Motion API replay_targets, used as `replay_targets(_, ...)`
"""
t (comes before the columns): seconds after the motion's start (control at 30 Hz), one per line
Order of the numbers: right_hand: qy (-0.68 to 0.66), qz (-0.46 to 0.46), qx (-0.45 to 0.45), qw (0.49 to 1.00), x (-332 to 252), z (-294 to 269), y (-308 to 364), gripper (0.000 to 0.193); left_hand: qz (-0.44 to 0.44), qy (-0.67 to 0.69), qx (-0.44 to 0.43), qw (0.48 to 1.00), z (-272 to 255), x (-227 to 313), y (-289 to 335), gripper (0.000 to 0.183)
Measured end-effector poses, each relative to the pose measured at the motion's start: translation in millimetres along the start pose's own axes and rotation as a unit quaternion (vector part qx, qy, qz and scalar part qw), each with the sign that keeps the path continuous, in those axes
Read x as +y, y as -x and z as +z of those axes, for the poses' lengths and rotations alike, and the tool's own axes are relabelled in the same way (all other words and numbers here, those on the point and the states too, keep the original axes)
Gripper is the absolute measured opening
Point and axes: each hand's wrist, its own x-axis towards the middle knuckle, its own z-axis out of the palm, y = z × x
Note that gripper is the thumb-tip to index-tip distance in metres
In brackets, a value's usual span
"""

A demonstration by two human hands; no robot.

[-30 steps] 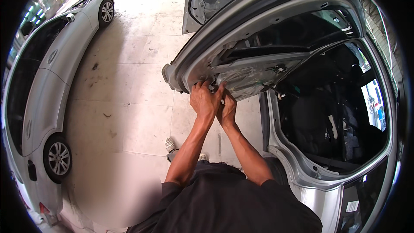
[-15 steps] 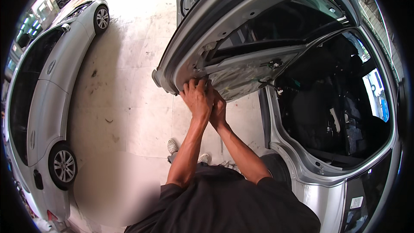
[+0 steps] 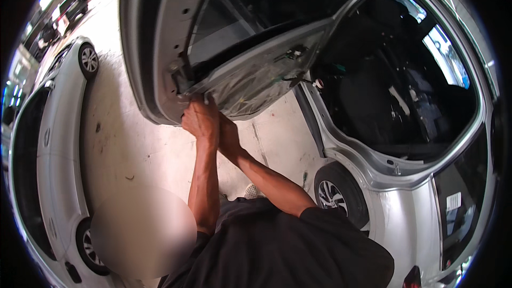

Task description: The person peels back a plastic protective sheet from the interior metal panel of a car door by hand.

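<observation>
A silver car door (image 3: 168, 37) stands swung open in front of me, its inner trim off and a clear plastic sheet (image 3: 240, 90) over the bare panel. My left hand (image 3: 201, 119) is at the door's lower corner, fingers curled closed against the metal just below a latch-like opening (image 3: 180, 77). Whatever lies in those fingers is hidden. Close behind it, my right hand (image 3: 228, 134) reaches in under the panel's lower edge, its fingers covered by the left hand and wrist.
To the right are the car's open doorway (image 3: 368, 168), its dark interior (image 3: 373, 96) and a wheel (image 3: 341, 194). A cable end (image 3: 318, 83) sticks out between door and body. Another silver car (image 3: 63, 144) is parked along the left. Pale floor (image 3: 125, 128) lies between.
My view has shifted, so the door and both hands appear farther left. The left hand's fingers, spread over the panel edge before, are now curled in more tightly.
</observation>
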Motion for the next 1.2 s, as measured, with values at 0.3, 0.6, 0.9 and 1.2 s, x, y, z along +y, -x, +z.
replay_targets(0.3,-0.006,-0.008,0.019,1.000,-6,-5,1,0.023,0.242,0.057,0.113,0.962,21,-24,3,0.018)
replay_targets(0.6,-0.157,0.114,0.055,0.980,-2,-30,-41,0.028,0.100,0.325,-0.065,0.938,24,-66,32,0.031)
replay_targets(0.9,-0.141,0.258,-0.039,0.955,-30,-51,-71,0.036,-0.405,0.758,-0.321,0.398,30,-79,33,0.050)
replay_targets(1.2,-0.058,0.284,-0.065,0.955,-40,-38,-72,0.020,-0.344,0.793,-0.359,0.353,59,-69,24,0.025)
